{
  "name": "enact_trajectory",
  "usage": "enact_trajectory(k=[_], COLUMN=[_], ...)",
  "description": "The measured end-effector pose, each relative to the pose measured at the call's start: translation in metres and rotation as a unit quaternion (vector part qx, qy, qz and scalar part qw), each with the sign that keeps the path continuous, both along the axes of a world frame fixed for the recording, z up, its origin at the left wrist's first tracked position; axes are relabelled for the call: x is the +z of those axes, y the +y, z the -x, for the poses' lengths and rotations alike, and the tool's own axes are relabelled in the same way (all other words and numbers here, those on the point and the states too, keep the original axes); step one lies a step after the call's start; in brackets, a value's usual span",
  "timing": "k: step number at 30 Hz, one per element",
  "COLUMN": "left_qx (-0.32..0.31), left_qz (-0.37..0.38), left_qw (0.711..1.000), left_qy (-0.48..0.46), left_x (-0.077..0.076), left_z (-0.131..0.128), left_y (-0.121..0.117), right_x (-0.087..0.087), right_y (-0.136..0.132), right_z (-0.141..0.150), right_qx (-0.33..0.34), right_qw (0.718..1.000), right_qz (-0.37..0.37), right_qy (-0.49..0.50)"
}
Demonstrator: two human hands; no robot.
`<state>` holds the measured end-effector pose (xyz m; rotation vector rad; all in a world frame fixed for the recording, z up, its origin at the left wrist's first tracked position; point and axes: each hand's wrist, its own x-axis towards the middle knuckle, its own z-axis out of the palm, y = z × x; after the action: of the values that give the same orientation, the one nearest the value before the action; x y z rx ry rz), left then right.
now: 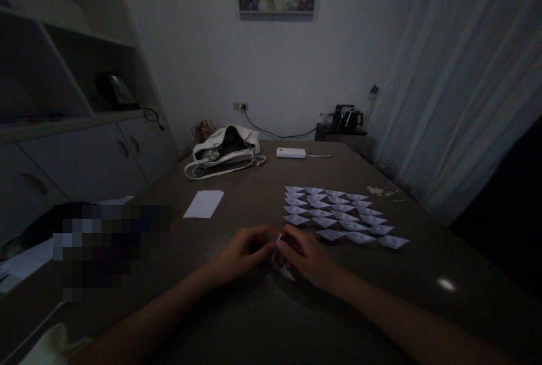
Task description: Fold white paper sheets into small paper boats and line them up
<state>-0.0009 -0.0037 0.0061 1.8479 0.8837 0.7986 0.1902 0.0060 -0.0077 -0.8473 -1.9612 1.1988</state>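
Note:
A small piece of folded white paper (284,270) is pinched between my two hands above the near middle of the table. My left hand (248,249) grips its left side with thumb and forefinger. On the other side, my right hand (305,255) has its fingers curled around the paper and hides much of it. Just beyond my right hand stand several rows of folded paper boats (339,215). Farther left lies a short stack of blank white paper sheets (204,204).
A white handbag (228,150) sits at the table's far left, with a white power bank (291,153) and its short cable to the right. Paper scraps (383,190) lie near the right edge. A blurred-out patch (105,249) covers the left side.

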Motion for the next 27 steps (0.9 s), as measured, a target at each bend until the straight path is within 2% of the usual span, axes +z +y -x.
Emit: enact_trajectory(k=[11,27], left_qx=[-0.007,-0.009], left_qz=[-0.006,-0.018], left_qw=[1.0,1.0], left_qy=[-0.008,0.01], left_x=[-0.0003,0.0028], left_z=[-0.0006,0.0], left_y=[-0.0002,-0.0004], right_x=[-0.0034,-0.0052], right_y=[0.0021,0.0023], right_z=[-0.0008,-0.0006], right_qx=[-0.009,-0.015], right_qw=[0.999,0.998], right_qz=[-0.032,-0.036], right_qy=[-0.021,-0.039])
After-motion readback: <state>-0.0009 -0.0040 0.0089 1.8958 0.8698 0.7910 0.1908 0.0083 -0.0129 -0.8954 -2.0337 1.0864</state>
